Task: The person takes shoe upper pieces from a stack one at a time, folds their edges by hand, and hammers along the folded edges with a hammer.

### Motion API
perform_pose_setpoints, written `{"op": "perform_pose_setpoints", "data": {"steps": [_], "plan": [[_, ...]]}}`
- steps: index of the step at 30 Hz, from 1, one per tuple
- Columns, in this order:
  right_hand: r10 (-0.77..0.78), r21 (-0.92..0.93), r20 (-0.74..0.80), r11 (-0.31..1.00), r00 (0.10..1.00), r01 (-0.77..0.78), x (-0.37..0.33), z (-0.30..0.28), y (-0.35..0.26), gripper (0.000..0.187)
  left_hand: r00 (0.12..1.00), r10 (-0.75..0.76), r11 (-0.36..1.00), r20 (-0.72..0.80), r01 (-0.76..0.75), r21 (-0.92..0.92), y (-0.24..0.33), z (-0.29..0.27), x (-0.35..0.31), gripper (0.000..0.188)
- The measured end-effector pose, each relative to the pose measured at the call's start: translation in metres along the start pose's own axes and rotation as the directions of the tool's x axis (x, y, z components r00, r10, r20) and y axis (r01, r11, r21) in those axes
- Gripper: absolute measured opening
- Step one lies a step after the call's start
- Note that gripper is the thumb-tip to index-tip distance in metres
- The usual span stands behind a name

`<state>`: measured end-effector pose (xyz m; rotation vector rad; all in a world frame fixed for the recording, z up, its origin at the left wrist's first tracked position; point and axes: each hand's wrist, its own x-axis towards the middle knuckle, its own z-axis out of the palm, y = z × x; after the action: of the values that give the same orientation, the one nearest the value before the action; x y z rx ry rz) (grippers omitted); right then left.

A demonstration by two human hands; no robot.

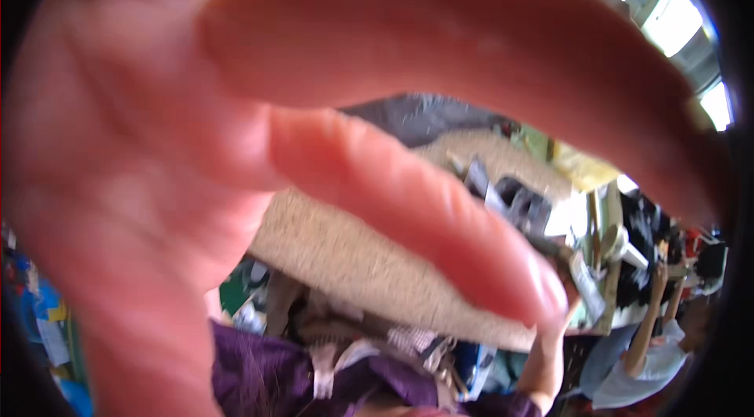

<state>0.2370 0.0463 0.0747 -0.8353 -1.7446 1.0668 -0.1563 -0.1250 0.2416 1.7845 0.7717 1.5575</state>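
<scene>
My left hand (157,142) is right up against the camera and covers much of the head view. Its palm faces the lens and its fingers stretch out to the right, spread apart, with nothing in them. At the lower right my right forearm (543,362) rises from a purple sleeve toward the table's near right edge. A left fingertip overlaps my right hand, so its fingers cannot be made out. Behind the spread fingers lies a tan, speckled tabletop (353,268). Dark grey moulded parts (522,201) rest at its right side, blurred.
A black plastic sheet or bag (424,117) lies at the table's far side. Yellow material (585,170) and a white, handled object (620,248) are farther right. Another person (648,374) in a light shirt, arms raised, is at the lower right. My purple garment (259,370) fills the lower edge.
</scene>
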Motion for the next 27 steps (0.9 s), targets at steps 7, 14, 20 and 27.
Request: {"op": "perform_pose_setpoints", "data": {"steps": [7, 14, 20, 27], "plan": [[0.139, -0.204, 0.155, 0.973, 0.978, -0.106, 0.030, 0.041, -0.024, 0.027, 0.988, -0.143, 0.990, 0.058, 0.143, 0.007, -0.005, 0.052, 0.025, 0.058], [0.133, -0.185, 0.188, 0.978, 0.973, -0.098, 0.014, 0.029, -0.033, 0.027, 0.937, -0.030, 0.997, 0.349, 0.052, -0.054, 0.095, -0.008, -0.128, 0.035], [0.175, -0.142, 0.067, 0.976, 0.982, -0.164, 0.006, 0.022, -0.031, 0.026, 0.806, 0.113, 0.972, 0.581, 0.030, -0.231, 0.047, 0.012, -0.058, 0.018], [0.199, -0.316, 0.185, 0.939, 0.962, -0.133, 0.027, 0.017, -0.022, 0.026, 0.607, 0.411, 0.840, 0.680, 0.038, -0.542, -0.027, 0.039, 0.017, 0.028]]}}
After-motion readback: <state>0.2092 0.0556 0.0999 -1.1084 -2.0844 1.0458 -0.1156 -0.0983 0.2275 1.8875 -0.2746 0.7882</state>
